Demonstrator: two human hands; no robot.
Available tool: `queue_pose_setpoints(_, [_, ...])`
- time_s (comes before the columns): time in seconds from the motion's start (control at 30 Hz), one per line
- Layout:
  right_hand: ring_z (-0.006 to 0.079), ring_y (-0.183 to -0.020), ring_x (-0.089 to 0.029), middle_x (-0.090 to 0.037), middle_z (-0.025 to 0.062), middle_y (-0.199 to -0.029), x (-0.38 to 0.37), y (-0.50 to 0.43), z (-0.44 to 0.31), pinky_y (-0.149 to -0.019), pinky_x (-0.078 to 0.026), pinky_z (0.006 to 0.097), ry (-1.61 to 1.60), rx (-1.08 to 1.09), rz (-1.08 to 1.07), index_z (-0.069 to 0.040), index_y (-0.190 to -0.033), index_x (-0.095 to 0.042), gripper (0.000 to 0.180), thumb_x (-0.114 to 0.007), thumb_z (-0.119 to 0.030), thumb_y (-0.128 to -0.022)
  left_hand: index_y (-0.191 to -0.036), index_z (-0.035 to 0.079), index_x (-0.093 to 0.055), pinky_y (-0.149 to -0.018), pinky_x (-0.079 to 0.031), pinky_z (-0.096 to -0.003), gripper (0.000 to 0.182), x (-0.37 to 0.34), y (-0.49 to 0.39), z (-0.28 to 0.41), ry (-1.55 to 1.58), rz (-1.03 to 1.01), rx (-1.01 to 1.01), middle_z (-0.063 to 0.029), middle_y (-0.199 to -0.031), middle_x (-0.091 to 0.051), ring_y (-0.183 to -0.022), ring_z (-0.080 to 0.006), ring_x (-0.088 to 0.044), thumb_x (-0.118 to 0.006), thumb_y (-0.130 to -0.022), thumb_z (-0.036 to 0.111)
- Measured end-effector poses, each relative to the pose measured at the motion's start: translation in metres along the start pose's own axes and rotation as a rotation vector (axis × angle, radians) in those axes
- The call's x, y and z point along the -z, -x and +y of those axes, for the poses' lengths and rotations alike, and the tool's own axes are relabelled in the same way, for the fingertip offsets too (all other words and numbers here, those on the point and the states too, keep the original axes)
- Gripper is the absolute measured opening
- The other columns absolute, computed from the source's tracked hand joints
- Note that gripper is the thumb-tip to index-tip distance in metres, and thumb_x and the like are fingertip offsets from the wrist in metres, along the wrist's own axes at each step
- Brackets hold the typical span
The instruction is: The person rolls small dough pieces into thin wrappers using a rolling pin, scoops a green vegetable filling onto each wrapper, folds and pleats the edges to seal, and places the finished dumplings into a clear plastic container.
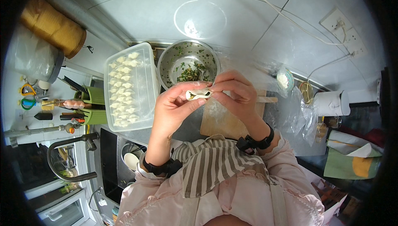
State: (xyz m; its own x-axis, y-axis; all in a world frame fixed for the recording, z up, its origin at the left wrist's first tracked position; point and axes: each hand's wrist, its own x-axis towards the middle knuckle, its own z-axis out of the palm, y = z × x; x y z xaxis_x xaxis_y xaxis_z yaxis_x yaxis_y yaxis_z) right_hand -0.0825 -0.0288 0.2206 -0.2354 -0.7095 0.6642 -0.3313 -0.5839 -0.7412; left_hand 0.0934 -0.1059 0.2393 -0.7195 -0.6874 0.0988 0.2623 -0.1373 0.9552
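Between my two hands is a dumpling (199, 93), its pale wrapper folded over dark green filling that shows at the gaps. My left hand (177, 101) holds it from the left, thumb in front and fingers behind. The fingertips of my right hand (234, 92) pinch the wrapper's right end. Behind my hands stands a steel bowl (164, 64) with chopped green filling (189, 73) and a utensil partly in it. To the left, a translucent plastic container (147, 86) holds rows of shaped dumplings (122, 92). A floured wooden board (214, 120) lies below my right hand.
A rolling pin (266, 99) rests by the board's right side. Farther right are a small bowl of white powder (284, 79), crumpled plastic bags (298, 114) and a white canister (331, 103). Green knife holders (94, 114), a curved faucet (51, 154) and a sink (108, 160) are at left.
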Motion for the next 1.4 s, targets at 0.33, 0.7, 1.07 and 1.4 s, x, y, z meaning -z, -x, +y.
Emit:
queue_pose_setpoints(0.33, [0.0185, -0.084, -0.059, -0.060, 0.0079, -0.097, 0.004, 0.000, 0.001, -0.067, -0.048, 0.0275, 0.075, 0.040, -0.011, -0.004, -0.105, -0.071, 0.037, -0.081, -0.004, -0.070, -0.119, -0.002, -0.057, -0.087, -0.054, -0.0284, 0.041, -0.005, -0.002, 0.006, 0.115, 0.038, 0.034, -0.0140, -0.116, -0.064, -0.102, -0.0174, -0.064, -0.064, -0.081, -0.015])
queue_pose_setpoints(0.7, [0.0179, -0.080, -0.060, -0.061, 0.0073, -0.093, 0.004, -0.002, -0.002, -0.065, -0.048, 0.0280, 0.077, 0.051, -0.031, -0.005, -0.100, -0.072, 0.030, -0.079, -0.001, -0.071, -0.117, -0.001, -0.060, -0.084, -0.054, -0.0246, 0.035, -0.002, 0.001, 0.003, 0.007, 0.000, 0.033, -0.0097, -0.115, -0.065, -0.101, -0.0128, -0.063, -0.064, -0.083, -0.013])
queue_pose_setpoints(1.07, [0.0181, -0.075, -0.058, -0.062, 0.0056, -0.089, 0.007, -0.004, -0.005, -0.061, -0.046, 0.0287, 0.111, 0.082, -0.061, -0.005, -0.095, -0.074, 0.025, -0.078, 0.002, -0.071, -0.117, -0.001, -0.061, -0.082, -0.054, -0.0234, 0.037, -0.006, 0.002, 0.007, -0.073, -0.003, 0.055, -0.0087, -0.115, -0.065, -0.102, -0.0116, -0.063, -0.064, -0.083, -0.013])
queue_pose_setpoints(1.4, [0.0175, -0.075, -0.058, -0.061, 0.0045, -0.088, 0.005, -0.004, -0.007, -0.061, -0.045, 0.0279, 0.166, 0.065, -0.079, -0.004, -0.094, -0.075, 0.026, -0.077, 0.004, -0.070, -0.122, -0.002, -0.059, -0.088, -0.052, -0.0264, 0.038, -0.006, -0.001, 0.014, -0.257, -0.063, 0.115, -0.0103, -0.124, -0.061, -0.110, -0.0131, -0.059, -0.061, -0.085, -0.012])
